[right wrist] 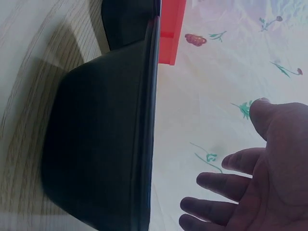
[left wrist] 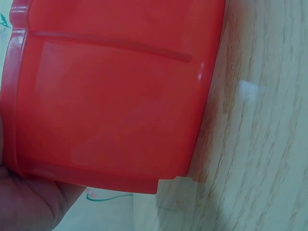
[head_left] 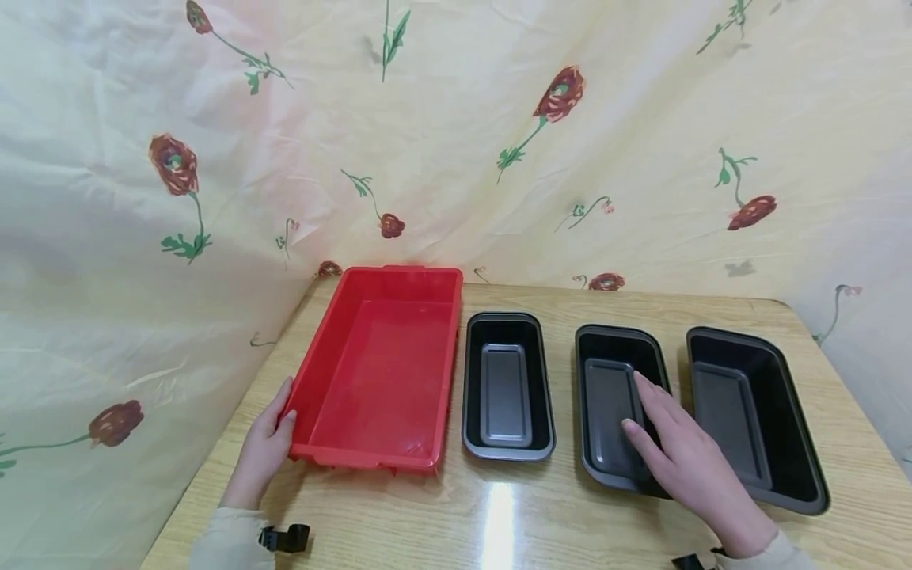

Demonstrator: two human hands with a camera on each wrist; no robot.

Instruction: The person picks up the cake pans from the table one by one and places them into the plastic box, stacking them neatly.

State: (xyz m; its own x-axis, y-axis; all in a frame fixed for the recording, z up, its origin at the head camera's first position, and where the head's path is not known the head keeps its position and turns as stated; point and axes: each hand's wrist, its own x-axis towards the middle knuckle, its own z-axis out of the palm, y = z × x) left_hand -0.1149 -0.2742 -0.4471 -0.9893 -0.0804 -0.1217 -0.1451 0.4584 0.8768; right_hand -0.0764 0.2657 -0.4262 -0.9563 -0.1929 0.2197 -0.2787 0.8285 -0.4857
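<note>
A shallow red plastic tray [head_left: 392,372] sits at the left of the table. My left hand [head_left: 265,447] grips its near left corner, thumb at the rim and fingers along the outer side. The left wrist view shows the tray's outer wall [left wrist: 110,110] close up, with part of the hand at lower left. My right hand [head_left: 684,451] hovers over the middle dark loaf pan [head_left: 606,412], fingers extended, hiding its near right part. In the right wrist view that hand [right wrist: 279,163] holds nothing and stays apart from the pan's rim.
Another dark loaf pan [head_left: 506,396] stands right of the tray, and a third loaf pan [head_left: 787,427] is at the far right. All rest on a light wooden table [head_left: 399,522]. Flower-patterned cloth [head_left: 442,142] hangs behind and at the sides.
</note>
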